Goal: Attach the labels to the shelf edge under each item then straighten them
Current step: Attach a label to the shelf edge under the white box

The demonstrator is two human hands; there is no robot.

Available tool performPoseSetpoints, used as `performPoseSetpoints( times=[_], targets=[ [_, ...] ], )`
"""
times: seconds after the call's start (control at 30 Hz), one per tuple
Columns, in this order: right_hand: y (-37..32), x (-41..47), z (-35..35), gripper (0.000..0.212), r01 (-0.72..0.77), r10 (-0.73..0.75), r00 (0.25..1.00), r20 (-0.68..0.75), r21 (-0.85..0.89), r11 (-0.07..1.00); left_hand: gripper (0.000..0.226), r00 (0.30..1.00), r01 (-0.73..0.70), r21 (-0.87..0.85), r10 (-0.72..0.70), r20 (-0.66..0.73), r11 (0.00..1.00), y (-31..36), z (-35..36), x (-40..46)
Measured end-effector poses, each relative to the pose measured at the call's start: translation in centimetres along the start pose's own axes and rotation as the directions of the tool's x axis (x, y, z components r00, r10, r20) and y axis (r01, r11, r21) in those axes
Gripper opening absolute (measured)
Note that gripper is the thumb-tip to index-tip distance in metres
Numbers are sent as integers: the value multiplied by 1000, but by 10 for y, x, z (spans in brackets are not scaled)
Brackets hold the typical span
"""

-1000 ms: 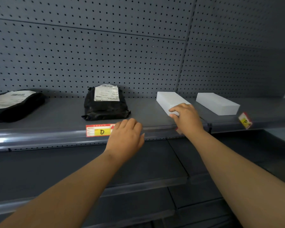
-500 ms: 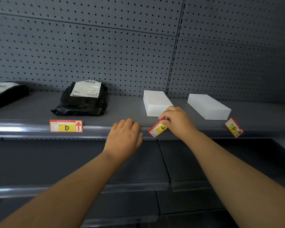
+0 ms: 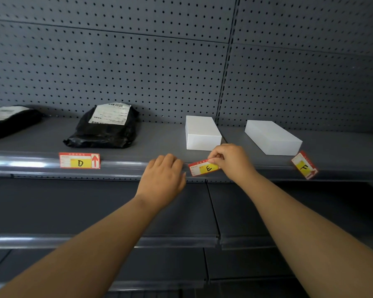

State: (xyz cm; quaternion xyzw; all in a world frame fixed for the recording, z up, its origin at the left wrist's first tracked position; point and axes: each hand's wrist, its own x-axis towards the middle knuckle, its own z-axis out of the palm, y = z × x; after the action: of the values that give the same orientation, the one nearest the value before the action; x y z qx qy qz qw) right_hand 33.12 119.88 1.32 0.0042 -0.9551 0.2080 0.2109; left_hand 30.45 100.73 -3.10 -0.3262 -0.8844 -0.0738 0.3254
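Note:
Three red-and-yellow labels hang on the grey shelf edge (image 3: 127,166). Label D (image 3: 79,160) sits level under a black parcel (image 3: 105,126). Label E (image 3: 204,168) is slightly tilted below the left white box (image 3: 201,133); my right hand (image 3: 232,161) pinches its upper right corner. My left hand (image 3: 163,179) rests just left of label E, fingers curled against the shelf edge, holding nothing. Label F (image 3: 304,165) hangs strongly tilted under the right white box (image 3: 271,136).
Another black parcel (image 3: 8,120) lies at the far left of the shelf. A grey pegboard wall (image 3: 159,72) backs the shelf. Two bare lower shelves (image 3: 95,239) run beneath my forearms.
The view has shifted right, so label D now sits farther left. Label E has turned closer to level under my right hand's pinch. My left hand has moved up beside label E.

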Motion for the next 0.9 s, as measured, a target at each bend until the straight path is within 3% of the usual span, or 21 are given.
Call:
performPoseSetpoints(
  times=[0.4,0.57,0.7,0.9],
  targets=[
    [11,-8,11,7,-56,77,993,-92,207,977,19,1000,-15,-24,15,-8,1000,8,5,5],
    [9,-12,16,8,-54,85,985,-151,200,978,38,999,-29,-29,29,-27,999,13,8,7],
    [11,-19,25,9,-68,104,970,-221,167,984,36,995,-64,-25,62,-77,998,13,16,7],
    [13,-23,28,9,-34,52,948,-314,61,998,48,996,-88,-64,86,-32,994,13,23,7]
  ],
)
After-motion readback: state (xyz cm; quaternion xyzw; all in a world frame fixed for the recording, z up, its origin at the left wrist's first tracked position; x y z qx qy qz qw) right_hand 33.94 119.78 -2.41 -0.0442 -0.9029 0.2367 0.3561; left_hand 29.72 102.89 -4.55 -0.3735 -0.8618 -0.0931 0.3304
